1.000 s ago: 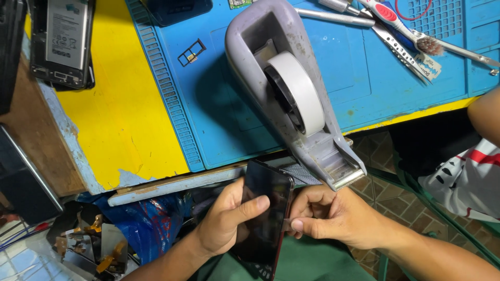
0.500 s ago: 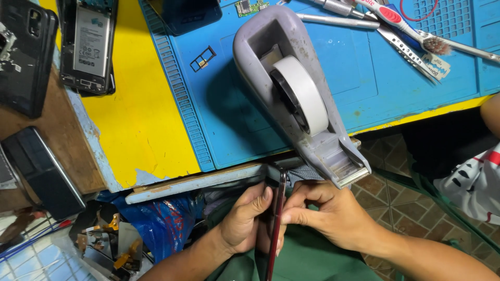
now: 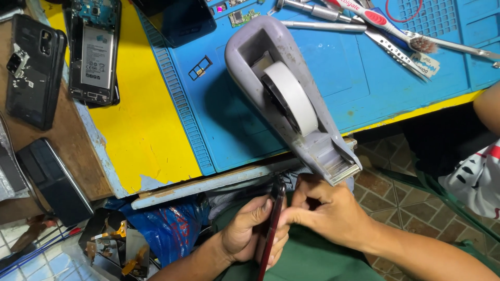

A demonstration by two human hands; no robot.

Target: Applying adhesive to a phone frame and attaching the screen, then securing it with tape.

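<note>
A thin dark phone (image 3: 273, 224) with a reddish edge stands edge-on over my lap, below the table's front edge. My left hand (image 3: 249, 233) grips it from the left, fingers wrapped along its side. My right hand (image 3: 327, 212) pinches its upper edge from the right, fingertips close to the phone's top. Just above my right hand, the cutter end of a grey tape dispenser (image 3: 291, 99) with a white tape roll (image 3: 292, 96) hangs over the table edge.
A blue work mat (image 3: 338, 67) covers the yellow table (image 3: 140, 130). An opened phone showing its battery (image 3: 95, 52) and a dark back cover (image 3: 34, 70) lie at the left. A toothbrush (image 3: 385, 23), tweezers and screwdrivers lie at the top right. Another person's arm (image 3: 487, 106) shows at the right.
The phone has turned from showing its flat dark face to standing edge-on between my hands. Both hands stayed on it, and my view has shifted right and down.
</note>
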